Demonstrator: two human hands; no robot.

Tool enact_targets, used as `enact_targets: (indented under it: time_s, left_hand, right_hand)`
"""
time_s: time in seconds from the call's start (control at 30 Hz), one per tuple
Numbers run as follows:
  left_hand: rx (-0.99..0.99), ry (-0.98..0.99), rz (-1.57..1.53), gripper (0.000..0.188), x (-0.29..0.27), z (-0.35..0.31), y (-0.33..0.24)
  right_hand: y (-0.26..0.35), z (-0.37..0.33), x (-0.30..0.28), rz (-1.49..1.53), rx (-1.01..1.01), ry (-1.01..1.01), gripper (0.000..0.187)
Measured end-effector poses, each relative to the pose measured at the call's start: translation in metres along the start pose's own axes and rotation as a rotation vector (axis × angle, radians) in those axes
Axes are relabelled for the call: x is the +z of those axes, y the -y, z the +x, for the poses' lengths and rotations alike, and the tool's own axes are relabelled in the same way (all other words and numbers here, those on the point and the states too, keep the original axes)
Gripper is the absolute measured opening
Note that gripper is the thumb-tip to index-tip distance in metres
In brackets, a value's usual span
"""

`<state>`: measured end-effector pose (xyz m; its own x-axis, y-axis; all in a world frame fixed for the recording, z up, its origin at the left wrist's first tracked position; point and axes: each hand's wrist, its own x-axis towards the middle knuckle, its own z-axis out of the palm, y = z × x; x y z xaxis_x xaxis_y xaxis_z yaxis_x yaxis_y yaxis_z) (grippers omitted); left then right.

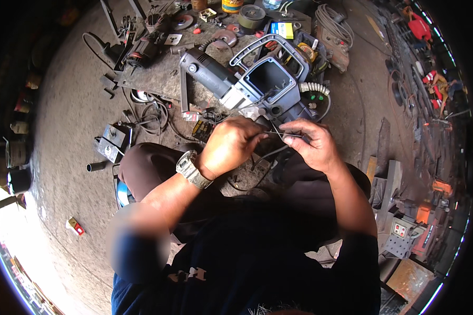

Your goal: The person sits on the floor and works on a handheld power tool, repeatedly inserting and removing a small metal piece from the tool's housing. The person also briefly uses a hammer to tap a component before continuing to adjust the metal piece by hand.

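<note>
Both my hands meet in front of a grey power tool, above my crossed legs. My left hand [231,144], with a watch [193,169] on its wrist, is closed in a pinch on one end of a thin wire [279,133]. At the wire's other side my right hand [314,146] pinches it between thumb and fingers. Just beyond lies the power tool [210,71], with a cylindrical motor body, a loop handle [270,39] and an open box-shaped housing [272,79]. A dark cable [270,153] runs below my hands.
A low worn board [152,79] bears the tool, grinding discs [226,38], tins and tape. Coiled cable [335,23] lies at the far right. To my left are loose cords [155,118] and a metal box [113,142]; metal pieces and tools line the right side.
</note>
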<state>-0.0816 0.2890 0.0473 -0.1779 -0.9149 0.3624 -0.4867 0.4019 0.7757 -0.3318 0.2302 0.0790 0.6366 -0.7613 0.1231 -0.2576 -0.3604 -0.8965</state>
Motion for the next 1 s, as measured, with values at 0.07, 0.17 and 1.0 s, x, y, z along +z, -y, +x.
enact_targets:
  time_s: [0.07,0.17,1.0]
  left_hand:
    - [-0.066,-0.043,0.088,0.010,-0.008,-0.001,0.010]
    - [-0.347,-0.302,0.048,0.021,-0.038,0.004,0.029]
    - [-1.039,-0.361,0.573,0.037,-0.081,0.009,0.274]
  right_hand:
    - [-0.003,-0.003,-0.003,0.008,0.103,0.034,0.038]
    - [-0.003,-0.002,-0.006,0.010,0.158,-0.065,0.039]
    - [-0.019,-0.020,-0.027,-0.272,0.237,0.057,0.034]
